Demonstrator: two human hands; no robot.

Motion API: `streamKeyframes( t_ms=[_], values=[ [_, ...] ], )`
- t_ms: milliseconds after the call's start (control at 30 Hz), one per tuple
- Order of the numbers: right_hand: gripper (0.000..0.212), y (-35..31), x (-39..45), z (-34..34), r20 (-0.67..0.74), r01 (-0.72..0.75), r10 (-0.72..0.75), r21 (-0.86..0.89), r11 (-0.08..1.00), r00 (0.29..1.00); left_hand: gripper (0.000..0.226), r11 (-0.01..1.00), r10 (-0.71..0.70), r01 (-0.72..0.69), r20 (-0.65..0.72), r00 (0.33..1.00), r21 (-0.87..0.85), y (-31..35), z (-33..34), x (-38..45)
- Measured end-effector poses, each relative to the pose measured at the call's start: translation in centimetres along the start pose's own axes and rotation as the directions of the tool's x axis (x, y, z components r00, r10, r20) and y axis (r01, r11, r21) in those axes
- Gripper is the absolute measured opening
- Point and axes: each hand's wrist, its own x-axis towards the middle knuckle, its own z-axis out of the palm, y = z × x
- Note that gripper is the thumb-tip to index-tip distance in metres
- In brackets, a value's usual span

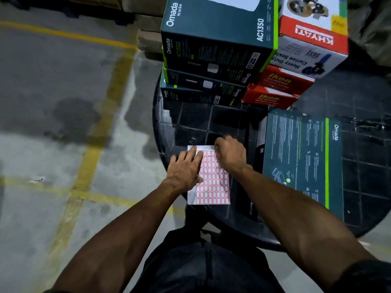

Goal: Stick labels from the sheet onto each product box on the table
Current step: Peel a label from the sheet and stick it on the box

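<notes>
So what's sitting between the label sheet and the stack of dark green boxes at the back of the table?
Nothing: the head view shows only bare black gridded table top between the red-and-white label sheet and the dark green Omada box stack.

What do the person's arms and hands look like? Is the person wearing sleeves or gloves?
No gloves and no long sleeves. The left hand and right hand are bare, with no rings or watch that show. Both forearms are bare too. A dark sleeve edge shows near the right elbow.

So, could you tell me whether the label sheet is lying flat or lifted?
Flat: the label sheet lies spread on the table, left hand pressing it.
</notes>
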Motion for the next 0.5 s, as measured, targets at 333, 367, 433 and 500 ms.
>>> streamKeyframes(
  t_ms=[333,367,433,500],
  values=[
    [0.01,1.3,-0.5,-0.6,0.061,0.004,-0.015,0.175,0.985,0.998,0.092,1.0,-0.004,0.004,0.027,1.0,-0.002,0.1,-0.6,0.1],
    [0.012,1.5,-0.6,-1.0,0.063,-0.02,0.006,0.224,0.974,0.998,0.092,1.0,-0.006,0.006,0.027,1.0,0.003,0.2,-0.7,0.1],
    [0.011,1.9,-1.1,-1.7,0.029,-0.049,0.042,0.319,0.947,0.999,0.092,1.0,-0.01,0.009,0.033,0.999,0.021,0.4,-0.9,0.1],
    [0.011,2.1,-2.0,-2.5,-0.03,-0.06,0.078,0.397,0.916,0.996,0.092,0.999,-0.021,0.02,0.046,0.999,0.031,0.6,-1.1,0.0]
  ],
)
